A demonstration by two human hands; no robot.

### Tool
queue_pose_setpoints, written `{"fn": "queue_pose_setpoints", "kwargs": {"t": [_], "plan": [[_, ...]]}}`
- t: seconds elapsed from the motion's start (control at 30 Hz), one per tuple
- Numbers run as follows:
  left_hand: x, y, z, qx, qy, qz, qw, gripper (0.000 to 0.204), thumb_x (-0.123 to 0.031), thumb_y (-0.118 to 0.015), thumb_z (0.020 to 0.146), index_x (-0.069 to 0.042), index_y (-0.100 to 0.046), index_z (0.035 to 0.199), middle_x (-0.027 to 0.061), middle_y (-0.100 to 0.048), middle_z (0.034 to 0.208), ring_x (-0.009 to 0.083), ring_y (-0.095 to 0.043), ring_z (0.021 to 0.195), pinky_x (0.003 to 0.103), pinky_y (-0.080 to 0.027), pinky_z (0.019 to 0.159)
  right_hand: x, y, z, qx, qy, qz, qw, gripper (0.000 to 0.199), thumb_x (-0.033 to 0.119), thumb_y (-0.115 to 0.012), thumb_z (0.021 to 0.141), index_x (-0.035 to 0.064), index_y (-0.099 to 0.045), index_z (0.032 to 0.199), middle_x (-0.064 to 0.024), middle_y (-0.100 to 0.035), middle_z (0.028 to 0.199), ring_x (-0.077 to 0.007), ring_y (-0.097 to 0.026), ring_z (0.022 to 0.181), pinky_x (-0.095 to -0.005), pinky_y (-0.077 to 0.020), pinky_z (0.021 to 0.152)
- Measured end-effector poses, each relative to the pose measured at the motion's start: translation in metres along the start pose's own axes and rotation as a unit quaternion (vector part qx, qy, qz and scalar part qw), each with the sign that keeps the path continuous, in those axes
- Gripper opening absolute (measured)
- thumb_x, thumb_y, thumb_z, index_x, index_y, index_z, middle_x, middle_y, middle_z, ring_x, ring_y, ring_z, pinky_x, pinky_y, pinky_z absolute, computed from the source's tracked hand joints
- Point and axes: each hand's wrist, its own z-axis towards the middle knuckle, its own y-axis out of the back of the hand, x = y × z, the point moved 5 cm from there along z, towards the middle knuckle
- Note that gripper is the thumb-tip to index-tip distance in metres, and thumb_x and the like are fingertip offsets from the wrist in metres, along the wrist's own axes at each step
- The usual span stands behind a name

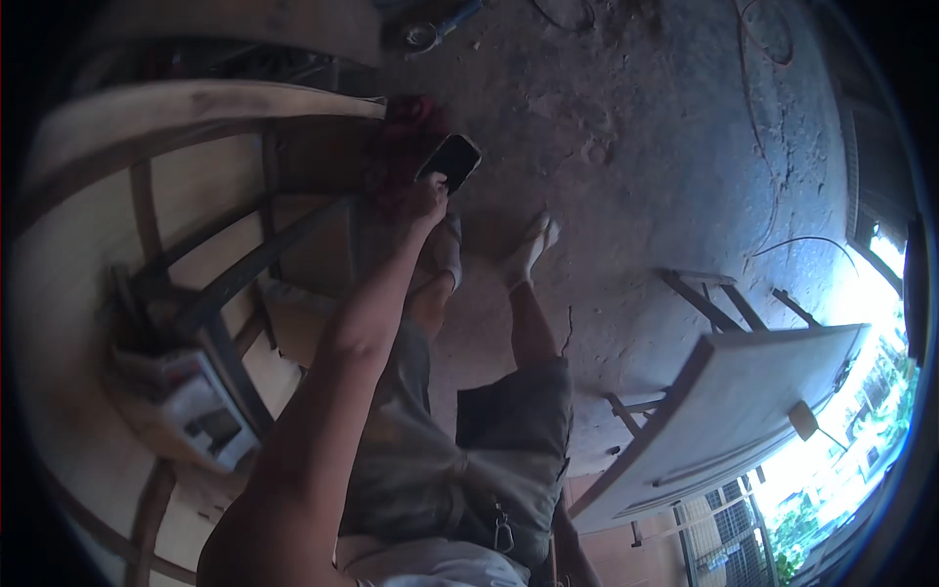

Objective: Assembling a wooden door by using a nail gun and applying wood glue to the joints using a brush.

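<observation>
Left hand (427, 199) gripping dark phone (451, 161)

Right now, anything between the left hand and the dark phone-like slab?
Nothing visible. The left hand already grips the phone at its lower end, fingers on it, held out over the dusty floor above the feet. The wooden bench frame sits off to the left, apart. Right hand not in view.

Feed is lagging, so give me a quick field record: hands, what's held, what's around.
left hand: arm stretched forward, gripping a dark phone
right hand: not in view
footing: feet in pale sandals on a cracked concrete floor
left side: wooden frame
right side: pale board leaning on a stand
</observation>
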Motion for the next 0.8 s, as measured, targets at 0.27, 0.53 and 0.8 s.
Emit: {"fn": "queue_pose_setpoints", "kwargs": {"t": [0.27,0.53,0.8], "plan": [[0.035,-0.1,0.118,-0.006,0.023,0.199,0.98,0.029,-0.021,-0.06,0.097,-0.002,-0.073,0.115,0.0256,-0.075,0.114,0.0446,-0.071,0.109,0.05,-0.056,0.098,-0.068,-0.058,0.1,-0.052,-0.022,-0.011,0.998,0.029,0.037,-0.061,0.109,0.0105,-0.058,0.121,-0.0016,-0.052,0.119,-0.0145,-0.051,0.109,-0.0339,-0.0475,0.093],[0.028,-0.081,0.107,-0.068,0.009,0.175,0.982,0.029,-0.017,-0.061,0.096,0.004,-0.072,0.112,0.0275,-0.076,0.108,0.0422,-0.076,0.098,0.048,-0.061,0.082,-0.078,-0.06,0.109,-0.108,-0.088,0.015,0.99,0.034,0.037,-0.061,0.109,0.0121,-0.057,0.131,-0.0001,-0.057,0.126,-0.0167,-0.055,0.115,-0.0353,-0.0481,0.097],[-0.025,0.064,-0.016,-0.041,0.297,-0.23,0.926,0.038,-0.026,-0.073,0.098,0.001,-0.073,0.124,0.0119,-0.076,0.095,0.0252,-0.079,0.085,0.038,-0.059,0.058,0.061,0.002,0.09,-0.061,-0.063,-0.18,0.98,0.037,0.038,-0.062,0.109,0.0064,-0.062,0.127,-0.0038,-0.063,0.116,-0.0246,-0.061,0.11,-0.0405,-0.0494,0.097]]}}
